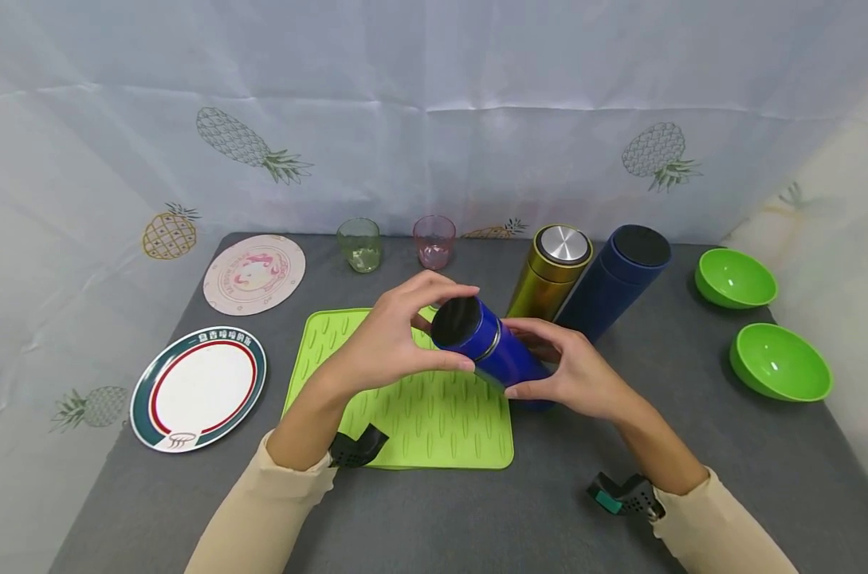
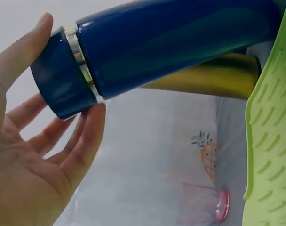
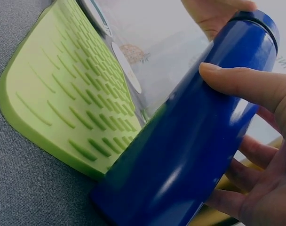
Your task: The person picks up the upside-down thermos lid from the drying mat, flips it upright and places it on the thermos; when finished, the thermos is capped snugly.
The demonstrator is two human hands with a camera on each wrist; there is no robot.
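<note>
A shiny blue thermos bottle (image 1: 508,356) with a black-topped lid (image 1: 457,321) leans to the left over the right edge of a green ridged mat (image 1: 419,422). My left hand (image 1: 394,335) holds the lid, thumb on one side and fingertips on the other. Between lid and body shows a silver band (image 2: 76,49). Lower down, my right hand (image 1: 573,367) grips the bottle's body, its thumb (image 3: 237,82) across the near side. The bottle's base (image 3: 133,207) is low beside the mat's corner in the right wrist view.
Behind the right hand stand a gold thermos (image 1: 544,275) and a dark blue thermos (image 1: 613,279). Two green bowls (image 1: 781,363) sit at the right. A green glass (image 1: 359,243) and a pink glass (image 1: 434,241) stand at the back. Leftward lie a pink plate (image 1: 254,275) and a rimmed white plate (image 1: 202,391).
</note>
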